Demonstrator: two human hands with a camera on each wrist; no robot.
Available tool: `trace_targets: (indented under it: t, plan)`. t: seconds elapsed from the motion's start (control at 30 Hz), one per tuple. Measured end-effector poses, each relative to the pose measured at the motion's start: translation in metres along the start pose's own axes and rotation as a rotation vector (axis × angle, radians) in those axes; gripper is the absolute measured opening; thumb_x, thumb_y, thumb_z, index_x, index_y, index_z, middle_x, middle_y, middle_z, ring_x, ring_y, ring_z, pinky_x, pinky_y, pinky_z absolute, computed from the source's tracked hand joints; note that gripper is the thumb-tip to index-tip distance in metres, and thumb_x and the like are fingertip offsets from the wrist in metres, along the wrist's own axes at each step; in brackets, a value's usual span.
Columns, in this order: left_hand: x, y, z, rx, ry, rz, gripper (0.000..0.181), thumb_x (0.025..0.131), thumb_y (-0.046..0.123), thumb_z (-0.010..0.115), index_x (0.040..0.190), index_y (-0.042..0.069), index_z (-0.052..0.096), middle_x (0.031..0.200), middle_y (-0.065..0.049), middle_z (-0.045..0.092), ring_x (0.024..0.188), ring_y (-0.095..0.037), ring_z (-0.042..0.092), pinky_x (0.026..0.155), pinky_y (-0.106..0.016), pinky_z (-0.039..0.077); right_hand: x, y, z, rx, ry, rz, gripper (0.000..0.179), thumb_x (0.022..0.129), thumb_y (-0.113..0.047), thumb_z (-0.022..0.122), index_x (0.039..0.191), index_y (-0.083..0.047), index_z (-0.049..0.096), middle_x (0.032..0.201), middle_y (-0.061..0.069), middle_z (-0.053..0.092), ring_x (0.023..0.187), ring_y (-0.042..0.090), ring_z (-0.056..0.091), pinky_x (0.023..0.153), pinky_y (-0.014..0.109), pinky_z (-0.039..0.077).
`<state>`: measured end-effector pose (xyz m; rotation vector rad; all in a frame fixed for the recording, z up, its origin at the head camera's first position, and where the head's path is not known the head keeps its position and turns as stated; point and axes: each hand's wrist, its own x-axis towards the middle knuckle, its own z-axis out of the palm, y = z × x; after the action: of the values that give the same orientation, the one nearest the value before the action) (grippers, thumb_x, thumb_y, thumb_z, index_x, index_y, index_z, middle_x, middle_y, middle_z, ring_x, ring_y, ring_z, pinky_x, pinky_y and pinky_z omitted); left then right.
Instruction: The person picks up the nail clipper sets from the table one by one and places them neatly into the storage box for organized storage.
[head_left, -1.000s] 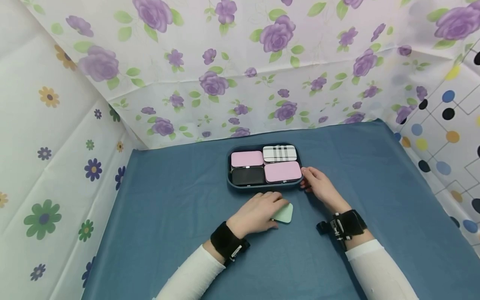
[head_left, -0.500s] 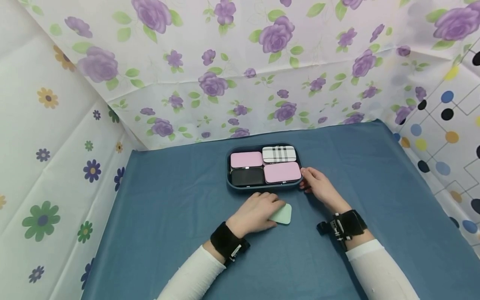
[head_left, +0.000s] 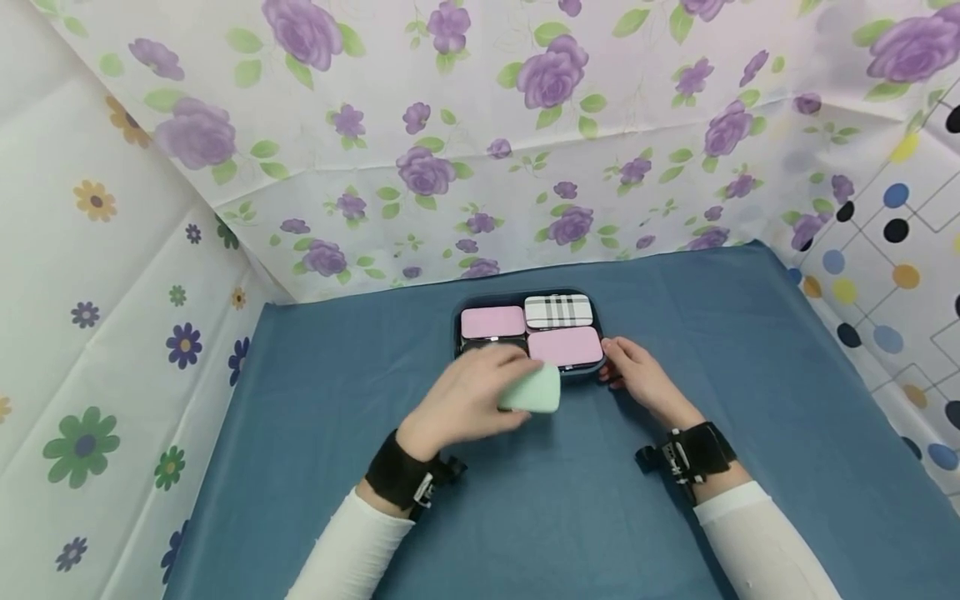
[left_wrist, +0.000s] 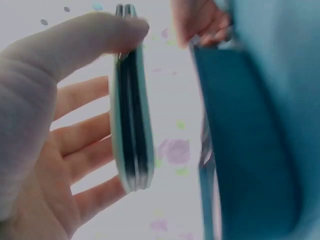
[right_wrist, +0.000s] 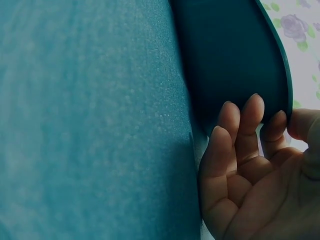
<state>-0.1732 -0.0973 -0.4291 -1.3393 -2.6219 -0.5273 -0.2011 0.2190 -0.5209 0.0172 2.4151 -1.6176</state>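
Observation:
My left hand [head_left: 465,396] grips a pale green flat case [head_left: 537,390] and holds it in the air over the front edge of a dark blue tray [head_left: 582,375]. In the left wrist view the case [left_wrist: 132,117] is seen edge-on, with dark sides, the thumb on one end and fingers behind. My right hand [head_left: 639,375] pinches the tray's right front corner between thumb and finger, as the right wrist view shows at the rim [right_wrist: 289,75]. Inside the tray lie two pink cases [head_left: 564,346], a white plaid case [head_left: 558,311] and a black case [head_left: 487,342], partly hidden by my left hand.
A blue cloth [head_left: 585,517] covers the table. Behind it hangs a white curtain with purple flowers [head_left: 423,171]. Patterned sheets, one flowered [head_left: 90,367] and one dotted [head_left: 892,275], stand at the left and right sides.
The left hand has lifted the green case off the cloth and moved it up and leftward toward the tray. The right hand stays at the tray's corner.

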Motion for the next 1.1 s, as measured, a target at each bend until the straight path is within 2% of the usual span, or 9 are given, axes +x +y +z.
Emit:
trace_targets:
  t: [0.07,0.13,0.23,0.3,0.47,0.57,0.67,0.83,1.1]
  plan:
    - [0.004,-0.013,-0.011,0.043,0.041,-0.041,0.065,0.086,0.032,0.091,0.143,0.012,0.067,0.131,-0.008,0.068,0.112,-0.024,0.065,0.090,-0.041,0.056,0.000,0.000,0.000,0.002,-0.003,-0.004,0.051,0.117,-0.051,0.038,0.115,-0.004,0.059,0.103,0.013,0.064,0.097,0.026,0.065,0.081,0.037,0.054]
    - [0.010,-0.027,-0.018,0.085,0.046,-0.109,0.064,0.087,0.028,0.091,0.143,0.011,0.067,0.130,-0.010,0.068,0.112,-0.027,0.065,0.090,-0.043,0.056,0.000,0.001,0.001,0.002,-0.006,-0.002,0.051,0.117,-0.050,0.038,0.115,-0.004,0.059,0.103,0.013,0.064,0.097,0.026,0.065,0.081,0.037,0.054]
    - [0.019,-0.050,-0.023,0.127,-0.005,-0.222,0.062,0.089,0.026,0.089,0.145,0.012,0.067,0.131,-0.012,0.067,0.114,-0.030,0.064,0.091,-0.046,0.055,0.001,0.002,0.001,0.004,-0.012,0.008,0.050,0.117,-0.050,0.038,0.115,-0.005,0.058,0.104,0.013,0.064,0.098,0.026,0.065,0.082,0.037,0.054]
    - [0.027,-0.063,-0.022,0.105,-0.043,-0.281,0.061,0.091,0.026,0.087,0.146,0.012,0.066,0.134,-0.013,0.066,0.116,-0.031,0.063,0.093,-0.047,0.054,0.002,0.003,0.002,0.005,-0.015,0.013,0.050,0.117,-0.050,0.038,0.115,-0.005,0.058,0.104,0.013,0.064,0.098,0.027,0.065,0.082,0.037,0.054]
    - [0.047,-0.085,-0.009,0.062,-0.156,-0.349,0.059,0.096,0.025,0.082,0.151,0.014,0.062,0.143,-0.013,0.062,0.125,-0.031,0.060,0.100,-0.046,0.052,0.003,0.003,0.004,0.005,-0.005,0.014,0.048,0.117,-0.048,0.038,0.115,-0.005,0.059,0.104,0.014,0.064,0.098,0.027,0.065,0.082,0.037,0.054]
    - [0.054,-0.091,0.000,0.114,-0.231,-0.372,0.058,0.098,0.024,0.080,0.152,0.014,0.061,0.143,-0.013,0.062,0.130,-0.032,0.057,0.103,-0.048,0.049,0.003,0.003,0.006,0.001,-0.007,0.015,0.050,0.117,-0.050,0.037,0.115,-0.005,0.059,0.104,0.013,0.064,0.099,0.027,0.065,0.082,0.037,0.054]
    - [0.058,-0.093,0.006,0.153,-0.268,-0.384,0.059,0.098,0.024,0.080,0.153,0.014,0.060,0.144,-0.013,0.062,0.133,-0.032,0.054,0.105,-0.049,0.047,0.003,0.003,0.007,0.006,-0.011,0.011,0.053,0.116,-0.053,0.037,0.116,-0.005,0.058,0.105,0.013,0.064,0.099,0.027,0.065,0.082,0.037,0.054]
    - [0.061,-0.093,0.011,0.150,-0.260,-0.389,0.060,0.100,0.028,0.080,0.154,0.013,0.058,0.145,-0.013,0.061,0.135,-0.032,0.051,0.107,-0.048,0.046,0.004,0.004,0.008,0.014,-0.008,0.000,0.056,0.115,-0.057,0.038,0.116,-0.005,0.059,0.104,0.014,0.065,0.099,0.027,0.065,0.083,0.037,0.054]
    - [0.055,-0.095,0.014,0.040,-0.224,-0.414,0.056,0.102,0.025,0.078,0.154,0.015,0.059,0.154,-0.013,0.048,0.138,-0.030,0.048,0.108,-0.044,0.047,0.009,0.003,0.009,0.010,-0.023,-0.013,0.053,0.116,-0.054,0.038,0.117,-0.005,0.059,0.105,0.014,0.065,0.099,0.027,0.065,0.083,0.037,0.054]
